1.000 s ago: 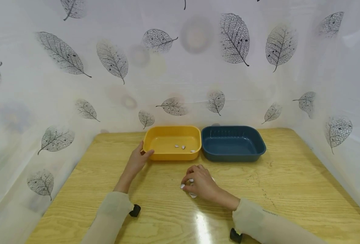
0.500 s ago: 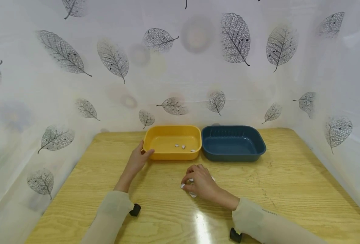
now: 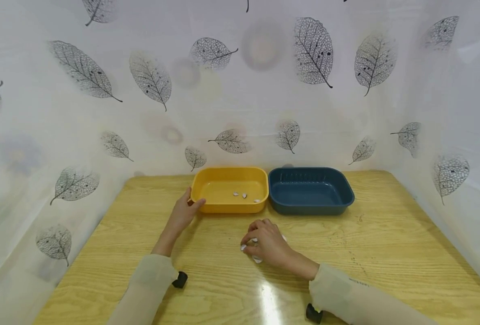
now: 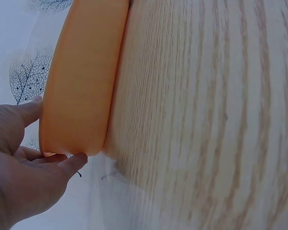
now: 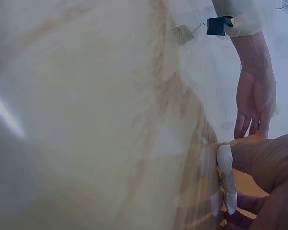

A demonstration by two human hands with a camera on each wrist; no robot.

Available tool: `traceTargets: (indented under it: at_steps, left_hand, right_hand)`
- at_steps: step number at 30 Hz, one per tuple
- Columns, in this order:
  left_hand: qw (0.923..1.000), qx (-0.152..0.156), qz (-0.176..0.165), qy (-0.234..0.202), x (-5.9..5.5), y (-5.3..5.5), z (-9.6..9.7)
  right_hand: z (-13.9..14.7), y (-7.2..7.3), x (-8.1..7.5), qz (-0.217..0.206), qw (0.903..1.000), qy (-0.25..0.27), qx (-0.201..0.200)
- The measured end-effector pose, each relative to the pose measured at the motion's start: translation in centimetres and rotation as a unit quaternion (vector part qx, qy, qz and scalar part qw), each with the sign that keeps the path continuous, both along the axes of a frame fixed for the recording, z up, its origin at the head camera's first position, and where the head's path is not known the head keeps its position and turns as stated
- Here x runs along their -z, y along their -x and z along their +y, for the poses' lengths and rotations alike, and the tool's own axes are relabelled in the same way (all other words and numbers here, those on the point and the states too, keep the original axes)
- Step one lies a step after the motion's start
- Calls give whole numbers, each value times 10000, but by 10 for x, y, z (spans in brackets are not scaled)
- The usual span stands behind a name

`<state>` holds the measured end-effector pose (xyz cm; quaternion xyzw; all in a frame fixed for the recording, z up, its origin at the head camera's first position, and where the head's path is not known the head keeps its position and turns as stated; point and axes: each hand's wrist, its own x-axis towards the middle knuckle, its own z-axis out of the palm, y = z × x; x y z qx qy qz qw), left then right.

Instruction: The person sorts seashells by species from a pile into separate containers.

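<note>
My left hand (image 3: pixel 182 213) grips the near left corner of the yellow tray (image 3: pixel 229 209), thumb over the rim at the front and fingers on the left end. In the left wrist view the tray's orange-looking side wall (image 4: pixel 86 81) lies against the hand's fingertips. My right hand (image 3: pixel 270 243) is low over the table, pinching a small white seashell (image 3: pixel 243 248) between thumb and index finger. Ribs show on that seashell (image 5: pixel 224 157) in the right wrist view. Several more white shells (image 3: pixel 258 259) lie under and around this hand, partly hidden by it.
Inside the yellow tray lie 3 small white shells (image 3: pixel 244 195). A dark blue tray (image 3: pixel 310 210) stands right beside it at the back of the wooden table (image 3: pixel 386 253). A leaf-printed white curtain (image 3: pixel 240 99) hangs behind and at both sides.
</note>
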<state>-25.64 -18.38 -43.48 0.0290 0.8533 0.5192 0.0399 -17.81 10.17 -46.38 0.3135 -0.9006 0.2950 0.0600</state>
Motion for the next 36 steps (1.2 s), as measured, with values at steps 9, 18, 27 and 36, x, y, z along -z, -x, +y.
traceTargets:
  at_steps: [9,18,27,36]
  left_hand:
    - [9999,17,39,-130,0,1,-2]
    - [9999,25,79,-129,0,0,-1]
    - [10000,-4,60,-59,1,0,0]
    - [10000,-20,66,28,-1,-1,1]
  right_hand:
    - [0,1,0,226,9997,-61,-17]
    - [-1,5,-6,-368,9987,319,131]
    - [-2,17,-20,-550,9963,623,226]
    - [-3,33,-44,-291,9964,775,208]
